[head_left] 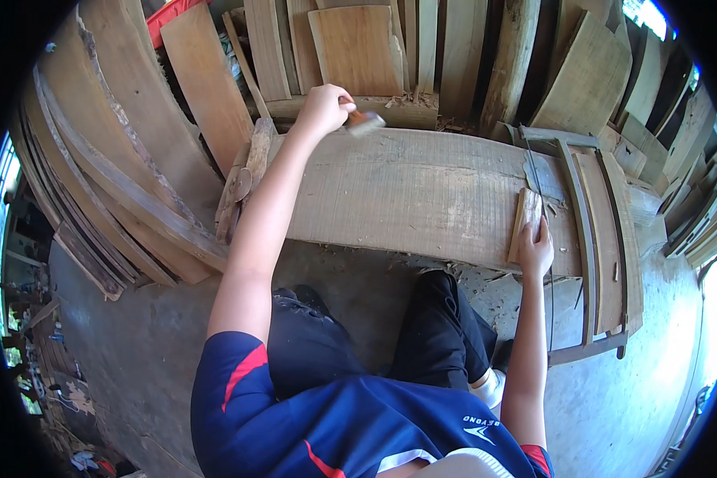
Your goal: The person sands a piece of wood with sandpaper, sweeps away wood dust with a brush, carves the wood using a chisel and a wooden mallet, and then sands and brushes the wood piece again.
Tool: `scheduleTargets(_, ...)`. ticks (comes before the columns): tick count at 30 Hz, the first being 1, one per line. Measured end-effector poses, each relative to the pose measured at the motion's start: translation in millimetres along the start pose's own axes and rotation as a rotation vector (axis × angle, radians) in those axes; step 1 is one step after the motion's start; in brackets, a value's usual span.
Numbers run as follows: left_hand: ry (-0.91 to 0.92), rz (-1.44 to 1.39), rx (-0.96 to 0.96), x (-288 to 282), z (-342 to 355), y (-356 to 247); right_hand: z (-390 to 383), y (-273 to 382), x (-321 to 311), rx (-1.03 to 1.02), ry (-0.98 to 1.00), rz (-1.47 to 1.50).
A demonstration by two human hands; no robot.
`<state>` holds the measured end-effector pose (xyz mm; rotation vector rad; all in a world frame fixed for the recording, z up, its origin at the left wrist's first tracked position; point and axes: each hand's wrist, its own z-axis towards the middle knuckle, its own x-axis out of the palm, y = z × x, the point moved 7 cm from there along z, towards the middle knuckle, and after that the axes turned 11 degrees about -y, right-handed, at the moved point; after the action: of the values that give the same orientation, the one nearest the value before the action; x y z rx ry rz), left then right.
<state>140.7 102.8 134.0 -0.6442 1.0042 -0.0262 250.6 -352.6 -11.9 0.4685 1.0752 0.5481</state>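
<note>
My left hand (pixel 325 111) is closed on the orange-brown handle of a brush (pixel 366 123), held above the back left part of a wide, weathered wooden plank (pixel 390 199) that lies crosswise before me. My right hand (pixel 536 247) grips a short, pale wooden block (pixel 526 211) near the plank's right end. Just right of that hand is a wooden frame (pixel 585 263) with a thin dark strip along it, lying over the plank's end. Wood shavings are scattered on and below the plank.
Boards (pixel 354 52) and a rough post (pixel 508 64) stand along the back. Long curved planks (pixel 127 183) lean at the left, rough wood pieces (pixel 243 183) sit by the plank's left end, and more boards are stacked at the right. My legs rest on the concrete floor (pixel 135 342).
</note>
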Motion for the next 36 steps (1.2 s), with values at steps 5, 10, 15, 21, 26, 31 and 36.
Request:
scheduleTargets(5, 0.637, -0.366, -0.208, 56.7, -32.9, -49.0, 2.0, -6.8, -4.2, 0.010, -0.011, -0.017)
scheduleTargets(10, -0.168, 0.234, 0.025, 33.6, -6.7, -31.7, 1.8, -0.3, 0.7, -0.003, -0.004, -0.020)
scheduleTargets(15, -0.308, 0.349, 0.189, 13.3, -11.4, -31.4, 2.0, -3.9, -2.0, 0.029, 0.009, -0.026)
scheduleTargets(21, 0.064, 0.752, 0.515, 56.7, -83.0, 20.8, 0.5, 1.0, 5.3, 0.002, 0.029, -0.021)
scheduleTargets(26, 0.599, 0.895, 0.416, 56.6, -152.5, 47.6, 3.1, -3.6, 3.4, 0.008, 0.025, -0.075)
scheduleTargets(31, 0.578, 0.728, 0.232, 2.9, -173.3, 76.5, 6.4, -0.3, 0.0, -0.002, 0.021, -0.117)
scheduleTargets(36, 0.028, 0.928, 0.112, -50.0, -169.6, 141.7, 3.0, 14.3, 4.0, -0.038, 0.048, -0.161)
